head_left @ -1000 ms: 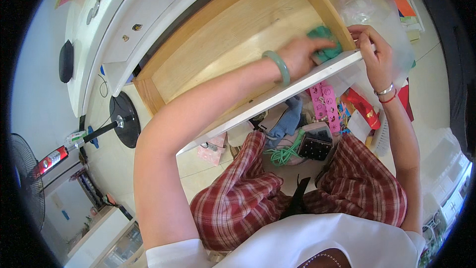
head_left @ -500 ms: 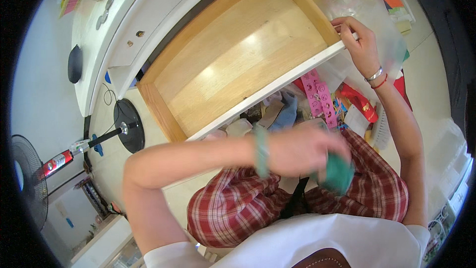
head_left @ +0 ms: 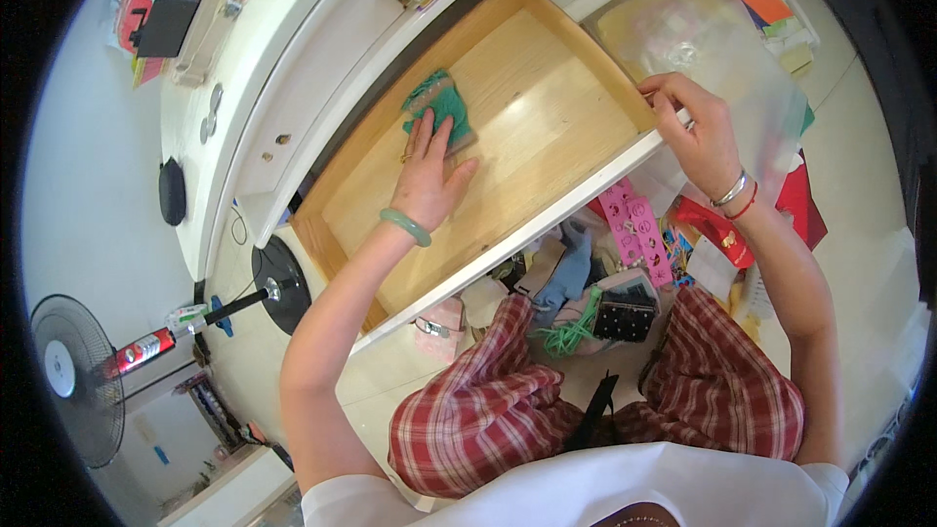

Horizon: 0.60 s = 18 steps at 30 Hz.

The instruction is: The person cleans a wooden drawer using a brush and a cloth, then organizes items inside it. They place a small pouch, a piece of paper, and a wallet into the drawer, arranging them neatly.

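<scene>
Inside the pulled-out wooden drawer (head_left: 547, 127), a crumpled green cloth (head_left: 441, 102) lies on the bottom toward the back. My left hand (head_left: 429, 176) reaches over the white drawer front and rests on the cloth, its fingers stretched out and the thumb apart. At the drawer's front right corner is my right hand (head_left: 708, 132), with bent fingers and thumb closed around the edge; the fingertips are partly hidden. A pale green bangle (head_left: 406, 226) circles my left wrist.
Below the drawer front, clutter lies by my knees: a pink cut-out strip (head_left: 634, 229), green string (head_left: 576, 332), a black dotted pouch (head_left: 625, 316) and a red packet (head_left: 717, 229). Clear plastic sheeting (head_left: 683, 39) lies at right. A standing fan (head_left: 73, 371) is at left.
My left hand has moved from above my lap, where it held the green cloth, up and forward into the drawer, laying the cloth on its bottom. My right hand stays at the corner.
</scene>
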{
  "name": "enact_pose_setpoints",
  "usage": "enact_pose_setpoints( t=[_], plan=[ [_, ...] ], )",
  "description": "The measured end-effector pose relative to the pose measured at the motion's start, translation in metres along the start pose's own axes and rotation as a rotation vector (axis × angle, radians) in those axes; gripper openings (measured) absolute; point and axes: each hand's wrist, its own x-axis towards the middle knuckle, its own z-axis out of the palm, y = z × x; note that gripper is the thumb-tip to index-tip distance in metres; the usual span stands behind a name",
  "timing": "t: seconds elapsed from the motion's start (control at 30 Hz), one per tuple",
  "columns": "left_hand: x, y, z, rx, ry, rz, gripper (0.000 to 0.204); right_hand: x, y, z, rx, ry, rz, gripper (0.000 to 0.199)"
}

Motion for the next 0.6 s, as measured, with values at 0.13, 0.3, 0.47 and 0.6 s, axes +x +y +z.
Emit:
enact_pose_setpoints(
  t=[0.13, 0.3, 0.47, 0.6],
  plan=[
    [0.039, 0.027, 0.023, 0.059, 0.032, -0.003, 0.068, 0.002, 0.003, -0.005, -0.036, 0.002, -0.012, 0.014],
    [0.105, 0.063, 0.034, 0.054, 0.073, 0.051, 0.071, 0.005, -0.007, 0.0, -0.016, 0.008, -0.014, 0.012],
    [0.14, 0.085, 0.052, 0.001, 0.238, 0.118, 0.061, 0.009, -0.003, 0.0, -0.021, 0.02, -0.065, 0.012],
    [0.154, 0.082, 0.05, -0.09, 0.191, 0.098, 0.038, 0.01, -0.003, 0.0, -0.021, 0.025, -0.083, 0.011]
  ],
)
